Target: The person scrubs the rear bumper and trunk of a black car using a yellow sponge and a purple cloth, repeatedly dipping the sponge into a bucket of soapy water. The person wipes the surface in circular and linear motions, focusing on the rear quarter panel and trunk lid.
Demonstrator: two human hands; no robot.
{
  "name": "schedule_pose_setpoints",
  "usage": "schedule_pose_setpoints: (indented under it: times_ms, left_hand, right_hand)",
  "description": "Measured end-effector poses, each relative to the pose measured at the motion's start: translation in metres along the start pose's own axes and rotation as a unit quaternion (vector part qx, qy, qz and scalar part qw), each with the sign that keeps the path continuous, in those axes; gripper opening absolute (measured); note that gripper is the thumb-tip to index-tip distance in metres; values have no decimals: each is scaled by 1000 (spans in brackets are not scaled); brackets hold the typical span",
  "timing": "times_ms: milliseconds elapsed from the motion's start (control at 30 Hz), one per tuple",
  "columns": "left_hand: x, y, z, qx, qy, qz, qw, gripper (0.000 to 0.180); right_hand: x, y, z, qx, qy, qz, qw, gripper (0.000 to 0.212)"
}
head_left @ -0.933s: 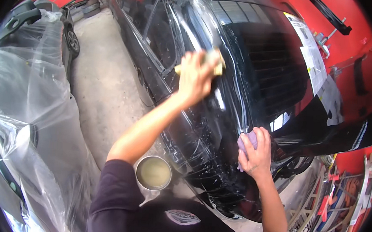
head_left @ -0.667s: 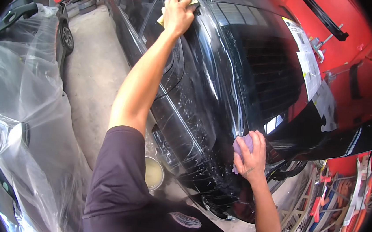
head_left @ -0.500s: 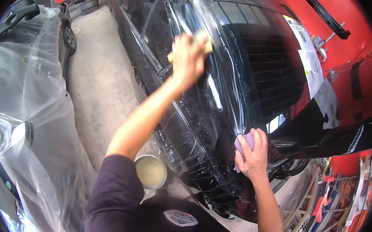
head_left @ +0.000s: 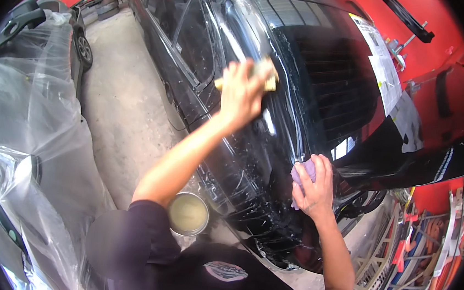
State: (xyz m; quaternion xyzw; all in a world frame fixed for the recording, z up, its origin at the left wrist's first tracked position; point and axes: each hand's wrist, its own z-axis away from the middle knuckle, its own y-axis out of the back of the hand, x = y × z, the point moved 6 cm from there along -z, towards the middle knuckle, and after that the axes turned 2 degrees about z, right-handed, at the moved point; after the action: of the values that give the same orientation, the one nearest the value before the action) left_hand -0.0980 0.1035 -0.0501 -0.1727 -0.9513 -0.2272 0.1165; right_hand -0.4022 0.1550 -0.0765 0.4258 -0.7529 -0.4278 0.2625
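Note:
A wet black car (head_left: 242,151) stretches diagonally through the middle, with pale streaks and drops on its rear side panel. On the panel beside the rear window (head_left: 327,70), my left hand (head_left: 241,97) is closed around a pale yellow sponge (head_left: 271,85), which is partly blurred and covered by the fingers. Nearer to me on the right, my right hand (head_left: 316,188) grips a bunched purple cloth (head_left: 302,176) against the rear corner of the body. A round metal bucket (head_left: 207,218) of cloudy yellowish liquid stands on the floor below my left forearm.
Along the left stands another car under clear plastic sheeting (head_left: 41,123), with a strip of concrete floor (head_left: 121,85) between the two. Sheets of paper (head_left: 380,64) lie on the far edge of the rear window. Racks of metal parts (head_left: 398,264) fill the lower right.
My left hand and the sponge have slid toward me and slightly right along the panel. With the purple cloth, my right hand has shifted only a little.

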Motion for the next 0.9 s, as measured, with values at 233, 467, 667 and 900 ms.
schedule_pose_setpoints:
  times_ms: [233,467,667,900]
  left_hand:
    - [-126,15,-139,64,60,-101,991,49]
    - [14,-4,-8,-10,-37,-5,999,64]
    - [-132,12,-139,40,99,-102,989,49]
    - [-27,-2,-25,18,-7,-11,1000,60]
  right_hand:
    - [-4,1,-11,1,17,-8,1000,58]
    - [1,1,0,-2,-1,4,1000,58]
    - [-7,2,-5,-7,10,-10,1000,58]
    - [-1,1,1,-6,-10,1,1000,58]
